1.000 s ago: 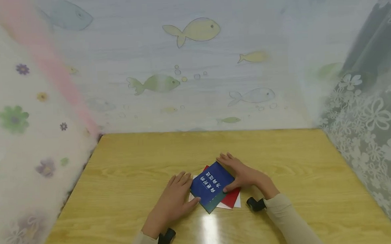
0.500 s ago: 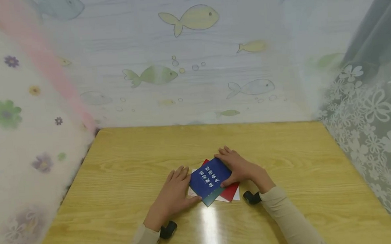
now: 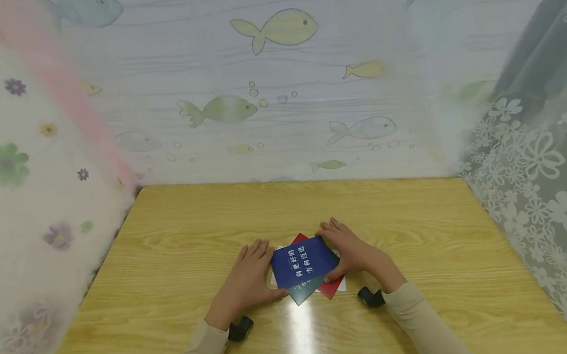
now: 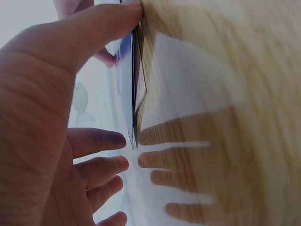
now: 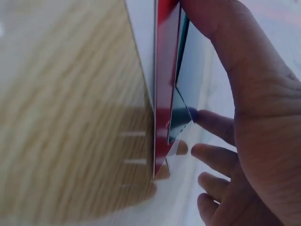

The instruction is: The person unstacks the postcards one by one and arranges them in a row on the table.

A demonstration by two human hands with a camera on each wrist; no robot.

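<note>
A blue card (image 3: 284, 265) with white Chinese characters tops a small fanned stack in the head view. Beneath it show a teal card (image 3: 305, 293), a red card (image 3: 331, 289) and a white card (image 3: 342, 285). My left hand (image 3: 246, 283) holds the blue card's left end, thumb low and index finger at the far corner. On the right end, my right hand (image 3: 357, 254) grips it between thumb and fingers. In the right wrist view the index fingertip meets a card corner, and the red card (image 5: 164, 70) lies edge-on. The left wrist view shows the left thumb (image 4: 110, 21) at the stack's edge.
The stack is on a wood-grain table (image 3: 194, 219). Behind it hangs a pale cloth (image 3: 205, 159) printed with fish; a flowered cloth (image 3: 35, 206) borders the left and a lace curtain (image 3: 527, 148) the right. Black wrist cameras (image 3: 370, 297) sit under the sleeves.
The blue card has turned counterclockwise over the others, so more of the teal card shows below it. Both hands stay at its ends. The head view has tilted down slightly.
</note>
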